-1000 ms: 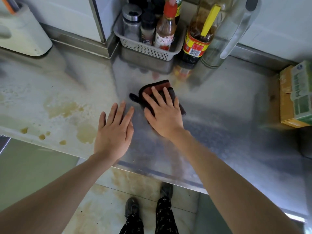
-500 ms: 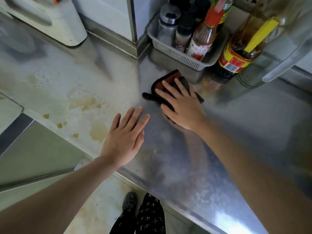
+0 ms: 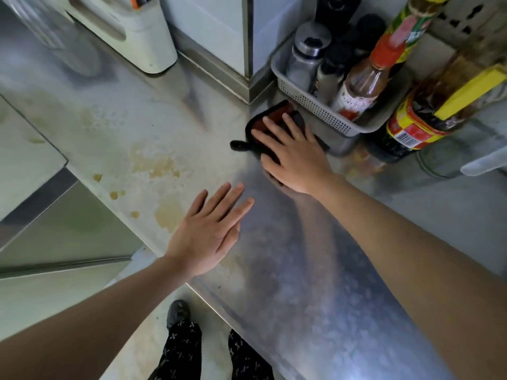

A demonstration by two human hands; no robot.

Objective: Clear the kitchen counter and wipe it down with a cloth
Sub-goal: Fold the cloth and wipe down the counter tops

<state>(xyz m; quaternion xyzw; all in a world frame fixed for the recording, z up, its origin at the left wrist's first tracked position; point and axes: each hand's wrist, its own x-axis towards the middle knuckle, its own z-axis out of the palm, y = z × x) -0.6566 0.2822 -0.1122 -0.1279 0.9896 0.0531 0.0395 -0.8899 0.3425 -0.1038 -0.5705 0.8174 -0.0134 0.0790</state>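
Both hands flat, palms down. Right hand (image 3: 293, 156) lies on the cloth (image 3: 277, 113), fingers straight & spread, pressing it onto the desk (image 3: 315, 270); no curl, no pinch. Left hand (image 3: 204, 237) rests open on bare steel nr the desk's front edge, fingers straight & close together, holding nothing. It's apart from the cloth, to its left.

Cloth: dark w/ a red patch, folded small, at the back of the desk where the wall corner juts out, just beside the front-left corner of the grey perforated basket (image 3: 315, 112); can't tell if they touch. A black loop (image 3: 238, 145) sticks out on its left side. Much of the cloth is hidden under the palm.

Basket sits at the back w/ a steel shaker (image 3: 304, 58), dark bottles & a red-capped sauce bottle (image 3: 362, 86) upright in it. Right of it: a big bottle (image 3: 411, 127) w/ yellow handle & red/yellow label, then a clear glass jug (image 3: 444, 160). Back-left: white plastic container (image 3: 142, 37). Yellow-brown stains (image 3: 156, 165) over the desk's left part, some drops nr the front edge. Below that edge: floor, a dark shoe (image 3: 178, 314), patterned trousers.
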